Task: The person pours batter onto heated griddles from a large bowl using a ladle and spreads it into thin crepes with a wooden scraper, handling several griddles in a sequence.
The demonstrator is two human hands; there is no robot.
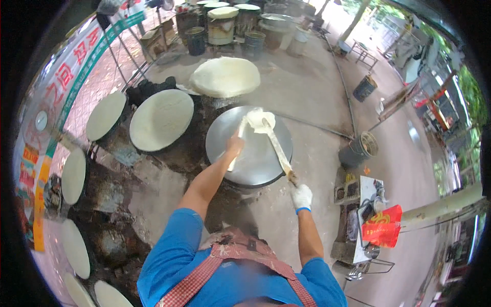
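My left hand (234, 146) is bare and grips a pale, batter-coated strip or scraper (241, 128) above a round metal griddle (253, 157). A lump of pale dough or thick batter (261, 120) lies at the griddle's far side. My right hand (302, 197), in a white glove with a blue cuff, is shut on the handle of a long wooden paddle (279, 150) coated in the same pale stuff; its far end meets the lump. The lower part of the left tool is partly hidden by my hand and forearm.
Round griddles bearing pale sheets (162, 120) stand left, and a large pale round (225, 77) lies beyond. Buckets (221, 28) line the back. A dark bucket (356, 149), concrete block (346, 192), white board (370, 184) and red bag (383, 226) are at the right.
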